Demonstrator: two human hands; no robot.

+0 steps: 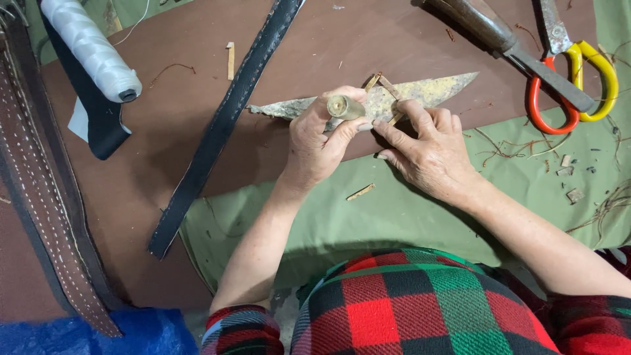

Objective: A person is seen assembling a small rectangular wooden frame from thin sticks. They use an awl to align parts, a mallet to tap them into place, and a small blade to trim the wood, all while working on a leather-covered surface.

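While gripping wooden handle (344, 106), left fingers (332, 131) closed

This looks like a leather-working bench in a small craft workshop. Brown leather sheet (164, 141) covers the green table cloth (394, 220), with 1 long black strap (217, 131) and stitched belts (39, 190) lying on it. A spool of white thread (89, 46), orange-and-yellow scissors (572, 79), a wooden-handled tool (499, 36) and scattered leather scraps (572, 184) complete the setting.
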